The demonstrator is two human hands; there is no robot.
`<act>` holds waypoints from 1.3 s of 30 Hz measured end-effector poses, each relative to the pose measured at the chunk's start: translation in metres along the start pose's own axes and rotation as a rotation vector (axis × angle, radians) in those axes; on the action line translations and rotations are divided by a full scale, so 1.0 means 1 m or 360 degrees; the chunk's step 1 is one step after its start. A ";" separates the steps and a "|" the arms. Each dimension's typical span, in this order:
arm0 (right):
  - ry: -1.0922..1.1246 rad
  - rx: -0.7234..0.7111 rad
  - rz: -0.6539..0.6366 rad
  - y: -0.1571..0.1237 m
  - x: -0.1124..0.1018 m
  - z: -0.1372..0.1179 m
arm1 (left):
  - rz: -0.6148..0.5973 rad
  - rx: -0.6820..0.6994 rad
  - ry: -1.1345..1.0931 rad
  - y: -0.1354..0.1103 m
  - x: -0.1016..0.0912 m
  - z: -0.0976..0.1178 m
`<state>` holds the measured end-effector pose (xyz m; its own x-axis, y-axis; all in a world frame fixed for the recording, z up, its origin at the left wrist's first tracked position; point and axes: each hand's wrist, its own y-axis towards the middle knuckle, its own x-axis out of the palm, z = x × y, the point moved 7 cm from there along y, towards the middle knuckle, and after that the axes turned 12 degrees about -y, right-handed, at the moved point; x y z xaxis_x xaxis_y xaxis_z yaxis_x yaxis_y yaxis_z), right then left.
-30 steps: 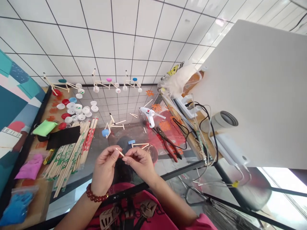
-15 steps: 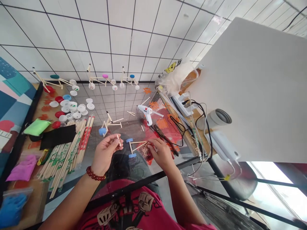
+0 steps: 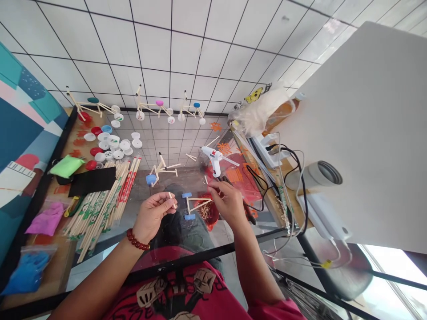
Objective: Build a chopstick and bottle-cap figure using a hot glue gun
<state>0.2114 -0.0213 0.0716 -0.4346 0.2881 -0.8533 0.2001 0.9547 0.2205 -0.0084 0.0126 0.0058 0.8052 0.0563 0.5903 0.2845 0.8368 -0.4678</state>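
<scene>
My left hand [image 3: 155, 215] pinches a short piece of wooden stick [image 3: 172, 200] between thumb and fingers. My right hand [image 3: 228, 201] reaches over the glass tabletop with its fingers bent and apart. Its fingertips are close to another short stick piece [image 3: 206, 179]; contact cannot be made out. Between the hands lies a small frame of sticks [image 3: 198, 205] with two blue end pieces. A second stick frame [image 3: 162, 169] with a blue disc [image 3: 151, 179] stands beyond my left hand. The white glue gun [image 3: 213, 159] rests on the table past my right hand.
Wrapped chopsticks [image 3: 100, 209], bottle caps [image 3: 113, 144] and bags of coloured clay [image 3: 46, 218] lie at left. Finished-looking stick models [image 3: 153, 106] line the tiled wall. Pliers [image 3: 248, 209] and cables [image 3: 293, 178] are at right. A red basket [image 3: 215, 218] with stick bits shows beneath the glass.
My right hand has left the end of the blue-ended stick frame and moved forward, close to the loose stick piece. My left hand still holds its piece. The view has shifted.
</scene>
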 end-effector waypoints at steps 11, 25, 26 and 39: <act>-0.1086 -0.0047 -0.0511 0.113 0.072 -0.037 | -0.0343 0.1099 0.1814 -0.019 0.013 0.024; -0.0584 -0.0215 -0.0398 0.078 0.067 -0.021 | -0.0256 0.1647 0.1943 -0.038 0.023 0.050; -0.0573 -0.0238 -0.0417 0.077 0.069 -0.022 | -0.0183 0.1702 0.1816 -0.040 0.021 0.059; 0.0284 -0.0198 -0.0478 0.084 0.080 -0.026 | 0.0258 0.1485 0.0844 -0.020 -0.018 0.094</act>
<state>0.1707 0.0840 0.0336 -0.6064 -0.0082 -0.7951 -0.0633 0.9973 0.0380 -0.0770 0.0463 0.0661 0.9837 0.1481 0.1022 -0.1726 0.9375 0.3020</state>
